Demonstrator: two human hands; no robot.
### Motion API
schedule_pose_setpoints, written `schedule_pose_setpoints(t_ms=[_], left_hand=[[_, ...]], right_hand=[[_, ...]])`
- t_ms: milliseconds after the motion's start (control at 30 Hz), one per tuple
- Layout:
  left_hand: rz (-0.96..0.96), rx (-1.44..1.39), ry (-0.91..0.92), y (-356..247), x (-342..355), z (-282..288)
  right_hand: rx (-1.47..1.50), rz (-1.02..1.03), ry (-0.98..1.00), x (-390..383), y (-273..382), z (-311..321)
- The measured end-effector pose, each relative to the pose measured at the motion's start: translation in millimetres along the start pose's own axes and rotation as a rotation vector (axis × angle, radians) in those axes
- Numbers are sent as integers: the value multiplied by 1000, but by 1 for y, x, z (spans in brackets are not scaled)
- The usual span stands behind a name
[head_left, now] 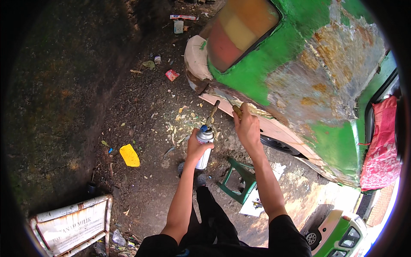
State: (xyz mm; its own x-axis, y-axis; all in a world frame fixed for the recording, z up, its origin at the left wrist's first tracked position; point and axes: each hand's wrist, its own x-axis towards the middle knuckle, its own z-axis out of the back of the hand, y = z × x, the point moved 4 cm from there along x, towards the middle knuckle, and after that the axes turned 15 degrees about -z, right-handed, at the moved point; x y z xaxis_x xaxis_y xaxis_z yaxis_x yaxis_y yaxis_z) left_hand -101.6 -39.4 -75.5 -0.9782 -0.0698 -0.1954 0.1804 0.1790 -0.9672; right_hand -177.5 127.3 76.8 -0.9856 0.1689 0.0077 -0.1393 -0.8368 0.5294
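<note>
My left hand [195, 148] is wrapped round a blowtorch [204, 159], a silvery gas can with a blue knob and a rusty-brown nozzle tube. Its nozzle points up toward the lower edge of a green vehicle [244, 83]; no flame can be made out. In my right hand [248, 129] is a scraper [236, 111] with a wooden handle, its thin blade at the vehicle's lower body. Paint there is stripped and flaking above a pale pink lower strip [277, 132]. A large area of bare, rusty metal [312, 77] spreads above; whether the blade touches is hard to tell.
A green plastic stool [239, 182] stands right of my legs, beside a pale sheet [252, 207]. Paint flakes, a yellow scrap [129, 155] and litter dot the dirt ground. At lower left is a framed sign [70, 225]; a pink cloth [380, 145] hangs at right. Another green vehicle [338, 233] stands lower right.
</note>
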Motion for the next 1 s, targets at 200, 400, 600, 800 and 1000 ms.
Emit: schedule_pose_setpoints(t_ms=[200,400,600,800,1000], left_hand=[[-84,-32,-59,0,-6,2],[-144,-85,-263,-10,-32,31],[-169,-128,-476,-28,-46,67],[-209,-90,-498,-38,-45,82],[-182,-146,-439,-39,-44,70]], right_hand=[[-55,-39,46,2,6,-1],[-238,-51,155,10,13,-18],[-420,-79,240,15,39,-21],[-405,-77,226,27,32,-42],[-208,-89,199,27,-7,-78]])
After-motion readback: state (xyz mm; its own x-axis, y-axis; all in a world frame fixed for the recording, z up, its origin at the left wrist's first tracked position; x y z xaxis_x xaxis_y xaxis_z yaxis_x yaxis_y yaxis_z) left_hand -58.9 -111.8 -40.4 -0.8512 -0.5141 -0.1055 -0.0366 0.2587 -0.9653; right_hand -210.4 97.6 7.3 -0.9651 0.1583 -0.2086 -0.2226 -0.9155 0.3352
